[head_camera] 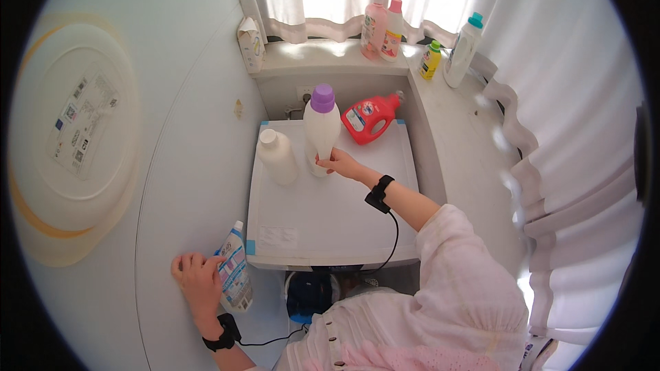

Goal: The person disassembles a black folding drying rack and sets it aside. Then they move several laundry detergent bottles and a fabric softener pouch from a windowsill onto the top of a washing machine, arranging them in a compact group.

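Note:
My right hand (339,163) grips the lower handle of a tall white plastic bottle (320,129) with a purple cap. That bottle is upright on the white top of an appliance (340,216), possibly a washing machine. Left of it stands a shorter white bottle (278,157) with a white cap. Behind my right hand, a red detergent jug (371,118) with a handle leans at an angle in the view. By the left wall, my left hand (198,279) holds the edge of a printed refill pouch (237,273) with a white spout cap; part of its grip is hidden.
On the ledge (330,54) are a carton (251,44), a pink bottle (373,28), a pink-capped bottle (392,33), a small yellow bottle (429,62) and a teal-capped bottle (462,51). A basin (77,123) hangs on the left wall. Below sits a bucket (312,293). Wristband cables hang down.

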A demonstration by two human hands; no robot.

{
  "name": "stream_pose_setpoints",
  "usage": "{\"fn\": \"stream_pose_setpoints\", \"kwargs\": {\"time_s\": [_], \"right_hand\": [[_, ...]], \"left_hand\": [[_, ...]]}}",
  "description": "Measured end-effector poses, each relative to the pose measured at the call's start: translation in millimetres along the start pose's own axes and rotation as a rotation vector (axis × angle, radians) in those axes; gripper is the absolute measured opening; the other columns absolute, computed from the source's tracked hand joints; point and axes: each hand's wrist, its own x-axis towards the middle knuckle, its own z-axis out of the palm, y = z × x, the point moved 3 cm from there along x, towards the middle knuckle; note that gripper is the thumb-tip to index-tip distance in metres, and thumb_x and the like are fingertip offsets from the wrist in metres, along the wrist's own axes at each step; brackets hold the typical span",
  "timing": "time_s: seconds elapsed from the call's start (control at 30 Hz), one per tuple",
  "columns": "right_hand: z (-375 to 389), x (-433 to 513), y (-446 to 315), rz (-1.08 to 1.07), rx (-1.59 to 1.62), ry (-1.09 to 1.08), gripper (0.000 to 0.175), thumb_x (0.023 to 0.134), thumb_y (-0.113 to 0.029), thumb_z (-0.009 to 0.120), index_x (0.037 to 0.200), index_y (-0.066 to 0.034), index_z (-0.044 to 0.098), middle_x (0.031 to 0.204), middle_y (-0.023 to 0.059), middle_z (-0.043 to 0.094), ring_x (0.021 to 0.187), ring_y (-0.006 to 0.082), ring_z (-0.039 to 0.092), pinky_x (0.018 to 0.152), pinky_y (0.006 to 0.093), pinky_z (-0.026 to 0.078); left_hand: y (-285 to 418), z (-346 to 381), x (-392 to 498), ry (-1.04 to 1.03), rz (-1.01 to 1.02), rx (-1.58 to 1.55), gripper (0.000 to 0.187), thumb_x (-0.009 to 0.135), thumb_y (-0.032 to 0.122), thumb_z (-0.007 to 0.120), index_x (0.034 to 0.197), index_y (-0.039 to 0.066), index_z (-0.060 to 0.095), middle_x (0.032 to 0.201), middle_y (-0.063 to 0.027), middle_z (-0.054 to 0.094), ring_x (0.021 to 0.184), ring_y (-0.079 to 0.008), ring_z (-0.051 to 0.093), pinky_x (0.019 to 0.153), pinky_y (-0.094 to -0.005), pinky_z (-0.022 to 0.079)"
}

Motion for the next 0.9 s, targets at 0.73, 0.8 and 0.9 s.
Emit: {"fn": "stream_pose_setpoints", "kwargs": {"time_s": [0.73,0.8,0.9], "right_hand": [[-90,-11,52,-0.068,-0.899,1.014,0.021,0.075,-0.004,0.061,0.095,-0.0097,0.063,0.103,0.0094,0.061,0.101,0.0305,0.059,0.078,0.0434,0.052],[-121,-14,73,0.100,-1.132,0.974,0.021,0.077,-0.008,0.065,0.098,-0.0121,0.064,0.108,0.0083,0.060,0.105,0.0322,0.058,0.079,0.0451,0.053],[-144,-12,105,0.212,-1.288,0.700,0.024,0.080,-0.011,0.066,0.104,-0.0143,0.065,0.111,0.0079,0.060,0.106,0.0327,0.058,0.081,0.0451,0.054]], "left_hand": [[7,4,6,-0.045,-0.024,0.047,0.023,0.074,0.000,0.068,0.089,0.017,0.073,0.084,-0.0047,0.051,0.098,-0.0249,0.053,0.106,-0.0448,0.031],[7,5,6,-0.057,-0.027,0.057,0.024,0.073,0.000,0.068,0.090,0.017,0.073,0.084,-0.0048,0.051,0.099,-0.0249,0.053,0.106,-0.0450,0.031],[6,6,6,-0.064,-0.022,0.072,0.025,0.073,0.000,0.068,0.090,0.017,0.073,0.084,-0.0050,0.050,0.099,-0.0251,0.052,0.106,-0.0453,0.031]]}}
